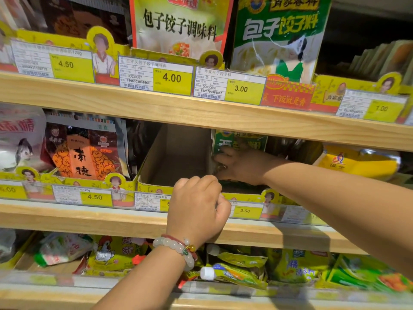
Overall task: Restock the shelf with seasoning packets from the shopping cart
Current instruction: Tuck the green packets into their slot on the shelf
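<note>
Wooden supermarket shelving [156, 222], mid tier: right hand [241, 166] grips green seasoning packets [240, 142], seating them in a tray beside an empty cardboard tray [176, 157]. Left hand [197, 206], curled, steadies the tray front. Next, prob.: release, fetch more; cart unseen.

Grocery shop – wooden shelves [201, 113], price tags [172, 78], seasoning pkts [178, 25]

Warm dim light, dark shelf recesses, blurred edges, wide-angle bowing.
</note>
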